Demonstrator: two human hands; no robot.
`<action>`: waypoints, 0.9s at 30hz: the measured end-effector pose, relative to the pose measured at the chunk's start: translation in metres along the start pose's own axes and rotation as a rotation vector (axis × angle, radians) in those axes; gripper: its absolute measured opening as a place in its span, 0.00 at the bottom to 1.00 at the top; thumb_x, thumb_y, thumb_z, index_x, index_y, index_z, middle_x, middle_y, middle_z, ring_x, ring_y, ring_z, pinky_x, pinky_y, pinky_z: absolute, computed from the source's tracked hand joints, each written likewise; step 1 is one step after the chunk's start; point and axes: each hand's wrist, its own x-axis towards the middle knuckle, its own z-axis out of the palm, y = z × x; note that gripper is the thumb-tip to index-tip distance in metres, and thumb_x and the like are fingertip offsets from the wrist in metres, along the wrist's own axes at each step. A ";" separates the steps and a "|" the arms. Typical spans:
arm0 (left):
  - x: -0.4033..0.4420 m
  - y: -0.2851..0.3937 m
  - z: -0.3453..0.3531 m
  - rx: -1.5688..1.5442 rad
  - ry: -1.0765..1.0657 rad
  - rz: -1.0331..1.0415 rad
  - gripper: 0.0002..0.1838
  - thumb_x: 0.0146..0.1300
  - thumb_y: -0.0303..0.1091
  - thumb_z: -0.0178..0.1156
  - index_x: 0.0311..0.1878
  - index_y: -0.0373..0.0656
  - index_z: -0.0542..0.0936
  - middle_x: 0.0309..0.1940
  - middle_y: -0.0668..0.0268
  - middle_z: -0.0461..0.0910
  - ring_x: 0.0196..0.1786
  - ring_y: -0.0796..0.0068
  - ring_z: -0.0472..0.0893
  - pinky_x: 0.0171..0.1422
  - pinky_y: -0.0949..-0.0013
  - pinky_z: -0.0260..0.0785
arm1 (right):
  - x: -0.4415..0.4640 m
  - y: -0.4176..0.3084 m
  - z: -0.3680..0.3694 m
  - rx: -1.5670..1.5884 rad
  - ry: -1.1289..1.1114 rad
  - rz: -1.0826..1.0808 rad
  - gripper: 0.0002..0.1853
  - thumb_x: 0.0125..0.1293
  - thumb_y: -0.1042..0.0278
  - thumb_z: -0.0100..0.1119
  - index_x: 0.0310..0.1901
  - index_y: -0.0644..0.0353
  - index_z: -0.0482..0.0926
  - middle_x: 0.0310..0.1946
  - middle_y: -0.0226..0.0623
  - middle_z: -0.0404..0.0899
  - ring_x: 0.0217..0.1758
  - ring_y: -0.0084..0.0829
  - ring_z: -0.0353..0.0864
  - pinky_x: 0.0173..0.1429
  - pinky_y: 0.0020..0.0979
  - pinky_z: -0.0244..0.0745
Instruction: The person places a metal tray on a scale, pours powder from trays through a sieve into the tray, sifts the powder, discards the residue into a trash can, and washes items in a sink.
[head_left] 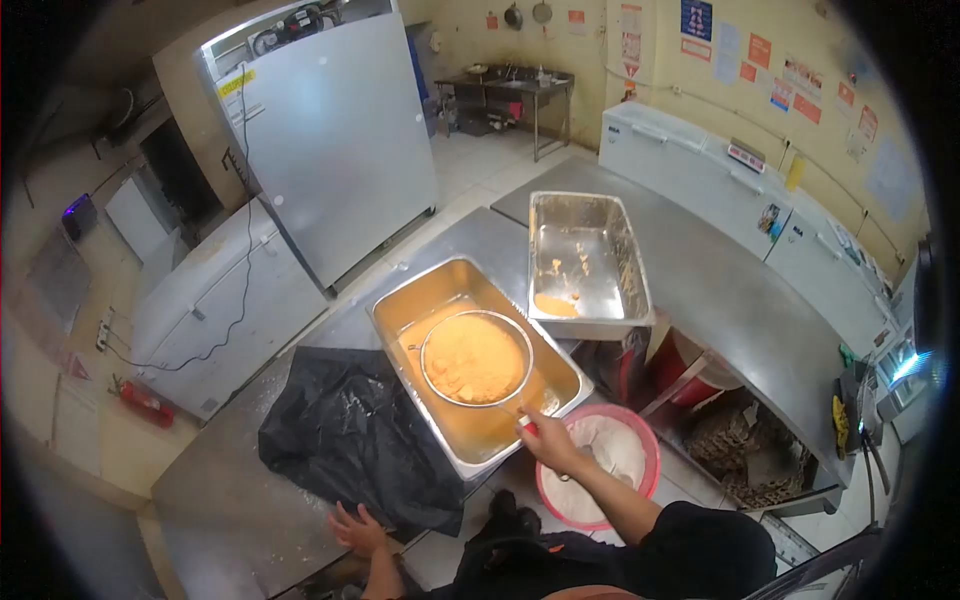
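Observation:
My right hand is closed round the red-and-white handle of a round sieve. Heaped in the sieve is a crumbly orange-yellow food. The sieve lies within a deep steel pan, whose bottom is coated with an orange layer or liquid. Fingers spread, my left hand rests at the table's near edge and holds nothing. Close to it lies a crumpled black plastic sheet or bag. Beyond the pan, a second steel pan contains a few orange scraps.
Below my right arm stands a pink tub of white powder. A red bucket sits under the steel table on the right. White chest freezers line the right wall, and a tall steel cabinet stands ahead. A fire extinguisher is at left.

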 end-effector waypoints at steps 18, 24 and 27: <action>0.028 0.042 0.018 0.101 0.119 -0.358 0.33 0.72 0.65 0.46 0.70 0.55 0.70 0.68 0.61 0.67 0.66 0.62 0.72 0.64 0.50 0.60 | 0.062 -0.013 0.007 -0.139 0.026 -0.079 0.18 0.65 0.61 0.63 0.52 0.63 0.81 0.31 0.53 0.83 0.35 0.48 0.85 0.43 0.41 0.78; 0.035 0.033 0.012 0.077 0.079 -0.361 0.32 0.72 0.64 0.47 0.70 0.54 0.70 0.68 0.60 0.68 0.66 0.61 0.73 0.65 0.50 0.59 | 0.067 -0.020 0.011 -0.024 -0.059 0.015 0.18 0.65 0.62 0.62 0.52 0.64 0.81 0.37 0.56 0.84 0.42 0.51 0.85 0.49 0.42 0.78; 0.023 0.026 0.023 0.087 0.121 -0.352 0.32 0.72 0.64 0.47 0.70 0.54 0.70 0.68 0.60 0.68 0.65 0.60 0.73 0.64 0.50 0.59 | 0.079 -0.001 0.027 -0.137 0.063 -0.214 0.18 0.67 0.60 0.61 0.51 0.65 0.80 0.30 0.55 0.82 0.33 0.50 0.84 0.40 0.42 0.77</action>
